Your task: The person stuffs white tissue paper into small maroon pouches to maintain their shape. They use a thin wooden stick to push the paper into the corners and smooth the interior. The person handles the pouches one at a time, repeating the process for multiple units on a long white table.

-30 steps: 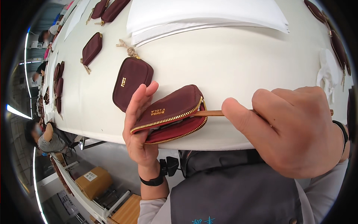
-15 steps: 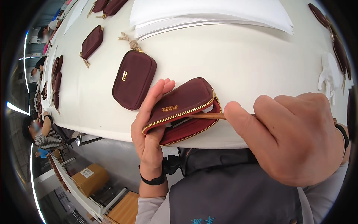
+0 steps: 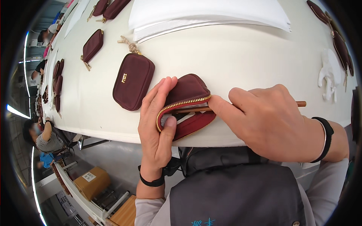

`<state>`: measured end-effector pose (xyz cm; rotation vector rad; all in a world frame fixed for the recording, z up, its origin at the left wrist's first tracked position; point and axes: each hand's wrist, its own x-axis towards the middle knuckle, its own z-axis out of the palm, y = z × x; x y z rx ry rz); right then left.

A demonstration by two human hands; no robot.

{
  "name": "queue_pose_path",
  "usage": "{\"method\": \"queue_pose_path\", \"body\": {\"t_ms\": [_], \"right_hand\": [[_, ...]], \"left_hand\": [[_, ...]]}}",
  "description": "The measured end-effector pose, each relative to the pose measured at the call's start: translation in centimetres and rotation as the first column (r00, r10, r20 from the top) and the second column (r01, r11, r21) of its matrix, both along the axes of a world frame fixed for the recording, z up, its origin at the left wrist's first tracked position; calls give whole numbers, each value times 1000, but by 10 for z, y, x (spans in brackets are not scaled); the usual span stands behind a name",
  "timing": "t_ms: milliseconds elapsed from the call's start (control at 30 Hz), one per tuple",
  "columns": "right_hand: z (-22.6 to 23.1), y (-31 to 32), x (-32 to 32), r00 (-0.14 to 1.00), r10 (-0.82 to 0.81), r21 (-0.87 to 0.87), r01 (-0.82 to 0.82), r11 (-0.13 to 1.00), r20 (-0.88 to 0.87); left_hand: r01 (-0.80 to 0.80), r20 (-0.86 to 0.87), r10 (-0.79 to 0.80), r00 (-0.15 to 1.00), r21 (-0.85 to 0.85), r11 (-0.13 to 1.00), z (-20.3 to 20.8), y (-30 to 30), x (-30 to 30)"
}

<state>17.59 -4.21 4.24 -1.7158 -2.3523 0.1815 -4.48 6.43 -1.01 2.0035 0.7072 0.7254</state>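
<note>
A burgundy zip pouch (image 3: 190, 88) with gold zipper teeth and red edging gapes open above the table's near edge. My left hand (image 3: 152, 122) is wrapped round its left end, fingers on the outside and thumb at the opening. In my closed right hand (image 3: 269, 124) is a slim brown wooden stick (image 3: 193, 109); one end reaches into the pouch, the other sticks out past the knuckles. The tip is hidden inside, where some white and black material shows. Just left of my left hand lies a closed burgundy pouch (image 3: 134, 83) with a knotted beige cord pull.
White paper sheets (image 3: 209, 17) are stacked at the far side of the white table (image 3: 241, 56). Another small pouch (image 3: 92, 46) lies farther left. A white glove (image 3: 329, 75) rests at right beside more pouches (image 3: 341, 49). A cardboard box (image 3: 92, 182) and seated person (image 3: 49, 135) are at lower left.
The held pouch has tilted and bent, its left end now curling round my left thumb. My right hand has moved left with the stick, its fingers now at the pouch's right end.
</note>
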Motion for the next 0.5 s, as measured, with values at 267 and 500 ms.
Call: {"method": "queue_pose_path", "body": {"t_ms": [267, 500], "right_hand": [[30, -40, 25, 983, -184, -58, 184, 981, 9], [1, -46, 31, 942, -331, 132, 321, 938, 60]], "left_hand": [[-32, -118, 64, 991, 249, 968, -5, -10, 2], [-22, -245, 152, 957, 465, 885, -2, -29, 19]]}}
